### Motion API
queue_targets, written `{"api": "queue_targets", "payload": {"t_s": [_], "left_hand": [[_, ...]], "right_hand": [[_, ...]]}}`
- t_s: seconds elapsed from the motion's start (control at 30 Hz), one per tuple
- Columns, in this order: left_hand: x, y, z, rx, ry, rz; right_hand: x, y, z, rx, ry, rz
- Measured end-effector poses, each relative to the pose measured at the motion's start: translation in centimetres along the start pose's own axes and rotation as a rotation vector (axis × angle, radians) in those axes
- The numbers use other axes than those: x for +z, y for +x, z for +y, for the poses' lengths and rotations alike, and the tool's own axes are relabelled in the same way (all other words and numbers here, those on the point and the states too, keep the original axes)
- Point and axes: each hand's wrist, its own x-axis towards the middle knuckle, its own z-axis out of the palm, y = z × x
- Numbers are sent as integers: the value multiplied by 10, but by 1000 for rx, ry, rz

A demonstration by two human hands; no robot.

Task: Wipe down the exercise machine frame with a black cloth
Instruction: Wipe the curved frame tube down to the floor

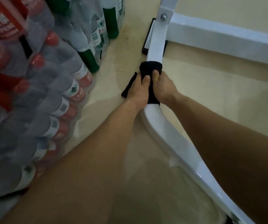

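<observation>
A pale, glossy floor (pixel 194 88) is seen from above, with a white curved frame tube (pixel 161 126) running across it from the lower right up toward the top. A black cloth (pixel 151 68) is wrapped over this tube and is held there by both hands at once. The left hand (pixel 137 92) is curled round the tube's left side and the right hand (pixel 164 88) round its right side, so the cloth is pinched between palms and metal. Both thumbs (pixel 146 79) are laid on top of the cloth, pointing away from the body. The cloth's front fold sits just beyond the thumbs, and a loose corner hangs out to the left of the grip. Both forearms are stretched forward and downward, bare, meeting at the tube. Beyond the grip the tube is bolted to a white cross bar (pixel 218 34) over a black foot pad (pixel 147 38). To the left of the grip, wrapped packs of bottles (pixel 52 97) are stacked.
</observation>
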Motion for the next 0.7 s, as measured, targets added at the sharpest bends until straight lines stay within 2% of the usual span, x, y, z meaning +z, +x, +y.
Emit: {"api": "queue_targets", "payload": {"t_s": [0.17,0.33,0.47,0.7], "left_hand": [[15,-59,-21,-34,-60,141],[52,-120,-34,-140,-240,287],[86,-152,-33,-190,-283,358],[152,-225,-40,-260,-335,328]], "right_hand": [[0,-56,13,-45,-91,-160],[-24,-105,27,-51,-218,-388],[-47,-135,49,-18,-341,-422],[-86,-179,78,94,-451,-434]]}}
